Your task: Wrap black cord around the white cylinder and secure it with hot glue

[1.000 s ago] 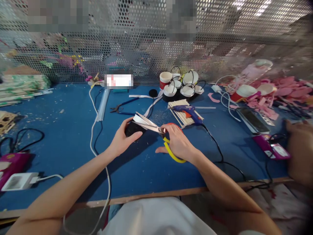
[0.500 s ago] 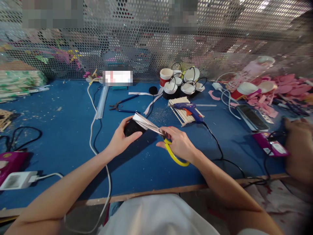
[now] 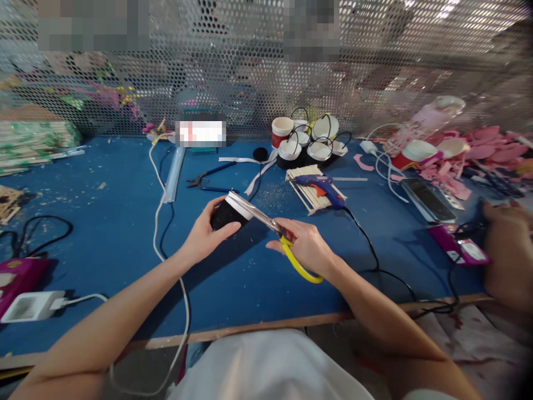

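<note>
My left hand (image 3: pixel 209 230) is wrapped round a small paper cup (image 3: pixel 227 218) with a black wrap and a white upper band, tilted above the table. In my right hand (image 3: pixel 306 244) are scissors (image 3: pixel 300 268) with yellow handles. Their metal blades lie along the cup's white rim and look nearly closed; whether they bite into the paper I cannot tell. Beyond the cup are pliers (image 3: pixel 202 180) with blue handles, white paper strips (image 3: pixel 262 176) and a black disc (image 3: pixel 260 153) with a thin cord.
A blue glue gun (image 3: pixel 320 186) rests on a mat of sticks, its cable trailing right. Several black-wrapped cups (image 3: pixel 290 161) with wire handles stand at the back. A phone (image 3: pixel 428 200) and pink pieces (image 3: pixel 483 150) lie right, near another person's arm (image 3: pixel 510 253). A white cable (image 3: pixel 158 222) crosses the left side.
The scissor blades have closed together along the cup's rim, and more of the white band and black side shows. Both hands stay in nearly the same place.
</note>
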